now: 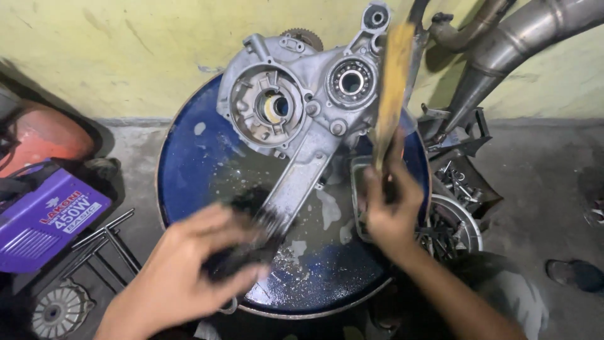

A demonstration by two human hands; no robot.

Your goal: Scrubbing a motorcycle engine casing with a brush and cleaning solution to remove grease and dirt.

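A grey metal engine casing with a round bearing and a long arm lies on top of a blue drum lid that is wet and dirty. My left hand grips a dark brush whose bristles sit against the lower end of the casing arm; it is blurred. My right hand holds a long yellowish flat stick upright beside the casing's right side.
A purple boxy machine and an orange object stand at the left. Metal rods and a finned disc lie on the floor. Exhaust pipes and a pile of metal parts are at the right by the yellow wall.
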